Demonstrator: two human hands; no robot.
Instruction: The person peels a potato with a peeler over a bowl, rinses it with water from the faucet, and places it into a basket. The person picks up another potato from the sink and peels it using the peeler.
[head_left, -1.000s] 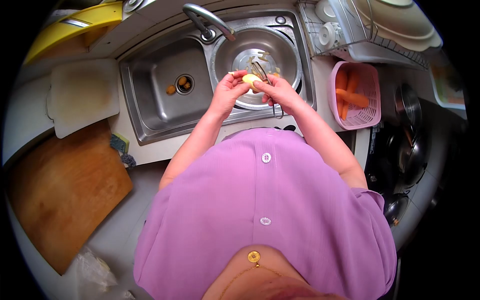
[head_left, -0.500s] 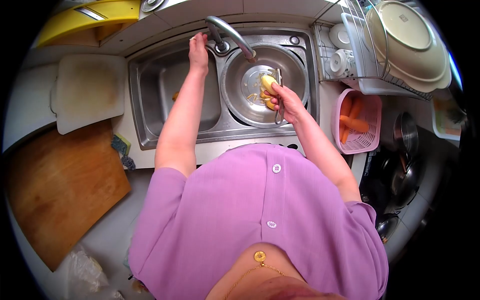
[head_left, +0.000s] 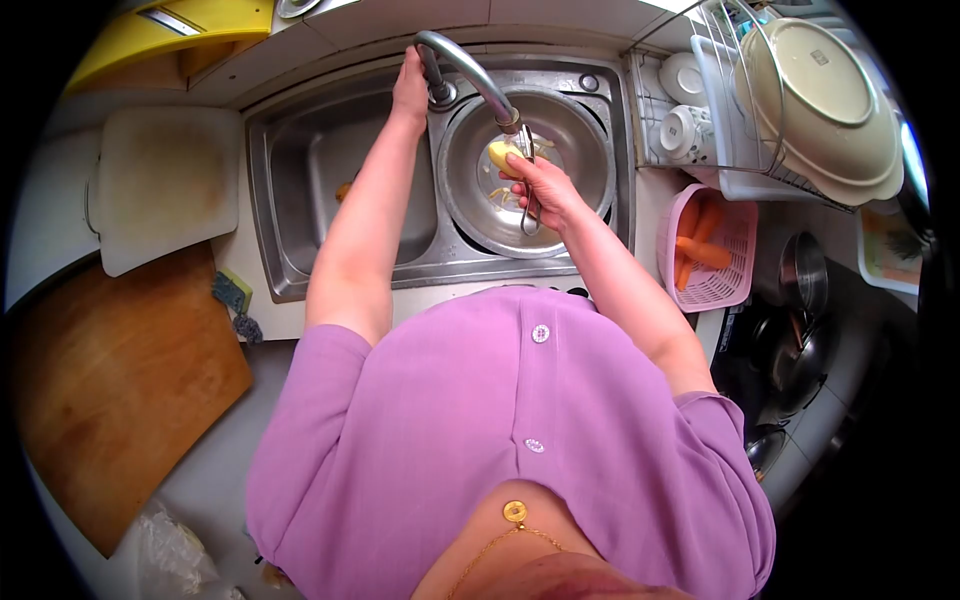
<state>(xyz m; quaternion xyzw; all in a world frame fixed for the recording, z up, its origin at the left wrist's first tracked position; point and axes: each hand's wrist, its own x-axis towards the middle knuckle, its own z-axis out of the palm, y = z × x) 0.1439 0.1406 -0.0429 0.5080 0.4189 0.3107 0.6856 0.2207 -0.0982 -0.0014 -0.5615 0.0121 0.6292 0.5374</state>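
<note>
Pale yellow, smooth and rounded, the peeled potato [head_left: 504, 157] sits just below the mouth of the curved faucet [head_left: 470, 66], over the round steel basin [head_left: 462, 190]. The right hand [head_left: 545, 190] has its grip closed around the potato together with a slim metal peeler [head_left: 531, 213]. Pale peelings [head_left: 497, 198] lie in the basin. The left hand [head_left: 408, 90] is raised beside the faucet's upright; whether its grip is clenched I cannot tell.

The right hand [head_left: 548, 188] holds a potato [head_left: 503, 155] and peeler [head_left: 530, 231] above the basin [head_left: 588, 185]; the left hand [head_left: 408, 92], at its ten o'clock, is by the faucet [head_left: 474, 72].
</note>
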